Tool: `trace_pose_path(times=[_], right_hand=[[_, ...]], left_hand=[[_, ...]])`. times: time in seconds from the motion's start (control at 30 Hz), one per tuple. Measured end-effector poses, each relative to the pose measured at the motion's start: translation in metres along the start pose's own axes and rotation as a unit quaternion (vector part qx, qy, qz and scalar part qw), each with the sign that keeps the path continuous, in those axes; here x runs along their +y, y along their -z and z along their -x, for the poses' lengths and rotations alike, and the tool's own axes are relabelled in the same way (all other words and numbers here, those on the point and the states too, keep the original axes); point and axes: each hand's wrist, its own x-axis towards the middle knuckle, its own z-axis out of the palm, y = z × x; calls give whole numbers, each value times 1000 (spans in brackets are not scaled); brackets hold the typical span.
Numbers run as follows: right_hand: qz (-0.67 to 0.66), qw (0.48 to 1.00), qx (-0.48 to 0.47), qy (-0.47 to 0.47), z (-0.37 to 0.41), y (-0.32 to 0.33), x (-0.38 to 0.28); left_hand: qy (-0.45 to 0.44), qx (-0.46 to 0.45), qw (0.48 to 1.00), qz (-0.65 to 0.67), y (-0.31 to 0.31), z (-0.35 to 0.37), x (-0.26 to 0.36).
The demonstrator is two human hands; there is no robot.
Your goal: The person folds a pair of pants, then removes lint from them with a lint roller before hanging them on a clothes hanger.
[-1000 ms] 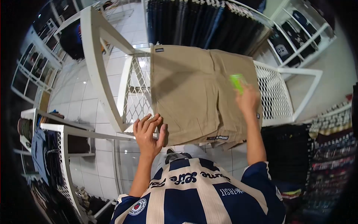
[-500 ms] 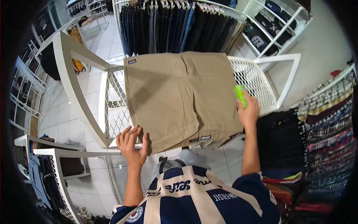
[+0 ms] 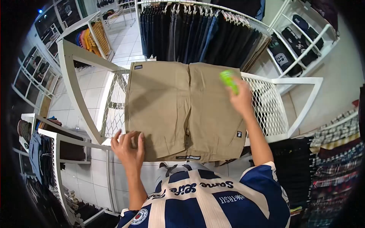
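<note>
A pair of khaki shorts [image 3: 159, 102] lies spread over a white mesh rack [image 3: 268, 110], waistband toward me and leg ends at the far side. My left hand [image 3: 128, 147] rests at the near left corner of the waistband, fingers spread and thumb apart. Held over the right leg, near its far outer edge, is a bright green handheld object [image 3: 229, 81]. My right hand [image 3: 241, 99] is closed around its near end; motion blurs it, and I cannot tell its kind. Creases run beside the fly, and a small dark tag [image 3: 239, 134] marks the right pocket.
Dark trousers [image 3: 178, 34] hang on a rail just beyond the mesh rack. Shelves with folded black clothes [image 3: 291, 45] stand at the far right. Plaid shirts [image 3: 334, 163] hang at the near right. White frames with clothes [image 3: 40, 155] line the left.
My right hand has moved the green object inward and away from me across the right leg. The waistband lies straighter and the pocket tag now shows. My left hand stays at the corner.
</note>
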Motion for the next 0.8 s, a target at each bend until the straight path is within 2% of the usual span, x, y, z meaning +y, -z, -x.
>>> trace_pose_path(times=[0.07,0.1,0.13,0.2,0.23,0.3,0.33,0.4,0.43,0.47,0.5,0.53,0.6,0.67,0.7,0.73,0.8], right_hand=[[-112,980,-152,66,1,0,-49],[-25,972,-166,166,4,-5,-58],[-32,971,-164,172,-4,-13,-44],[49,966,-240,83,-30,-37,-3],[84,981,-144,96,-53,-41,22],[180,981,-62,-41,-91,-68,83],[149,988,-17,-25,-100,-66,91],[24,998,-40,33,-105,-78,79],[-25,994,-70,86,-98,-65,44],[-97,979,-104,145,-89,-75,28],[-110,962,-142,206,-81,-72,8],[-113,962,-140,204,-86,-77,13],[-55,974,-164,145,-102,-97,30],[168,972,-159,33,-140,-103,76],[156,980,-127,-6,-143,-101,96],[69,991,-111,-41,-140,-93,98],[-70,984,-163,-26,-115,-67,79]], left_hand=[[12,-35,991,129,-8,3,30],[13,-60,985,158,-11,8,49],[16,-83,979,187,-15,13,66],[5,-108,983,149,-26,29,82],[-15,-97,988,123,-31,37,84],[7,-87,990,114,-35,46,89],[23,-81,990,113,-36,49,91],[28,-61,991,118,-41,49,89],[32,-62,991,118,-41,50,90],[33,-64,990,118,-40,52,90],[27,-61,991,119,-41,52,89],[25,-61,991,116,-43,51,90],[35,-67,990,117,-41,53,90],[33,-69,990,121,-42,53,92],[34,-67,989,126,-41,52,91],[31,-66,990,124,-40,51,88],[30,-56,990,124,-44,55,88]])
